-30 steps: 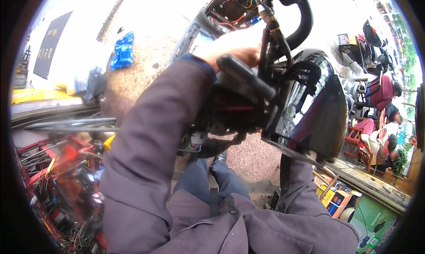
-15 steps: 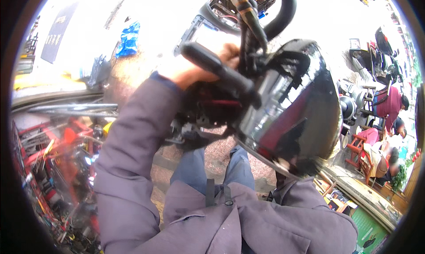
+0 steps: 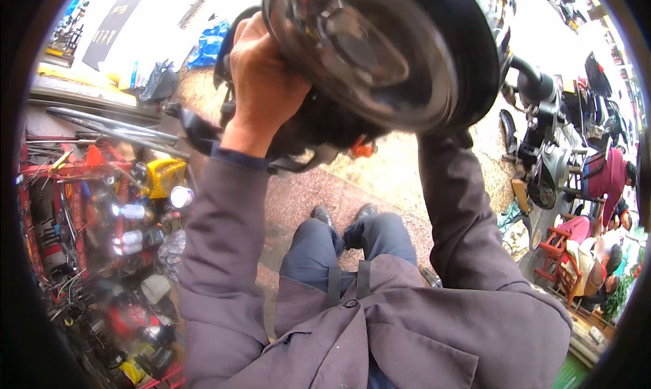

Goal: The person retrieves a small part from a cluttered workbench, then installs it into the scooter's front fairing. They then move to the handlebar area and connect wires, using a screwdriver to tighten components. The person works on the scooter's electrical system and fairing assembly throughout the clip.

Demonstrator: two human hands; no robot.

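Overhead in the upper middle is a black assembly with a large round, glossy housing (image 3: 366, 50), its face smeared by motion. My left hand (image 3: 261, 84) is closed on the dark part at the housing's left, fingertips partly behind it. My right sleeve (image 3: 451, 192) runs up to the housing's lower right edge; the hand there is hidden behind it. A small orange part (image 3: 363, 146) shows under the assembly.
Red racks (image 3: 81, 206) piled with tools, cables and a yellow container (image 3: 166, 177) stand at left; blue plastic (image 3: 207, 45) lies beyond. Several people (image 3: 607, 179) sit on chairs at right near parked vehicles (image 3: 546, 152). Speckled paving (image 3: 305, 192) is underfoot.
The black assembly has swung upward, turning its round face toward me. My left hand has risen and shifted left; my right forearm has come up into fuller view.
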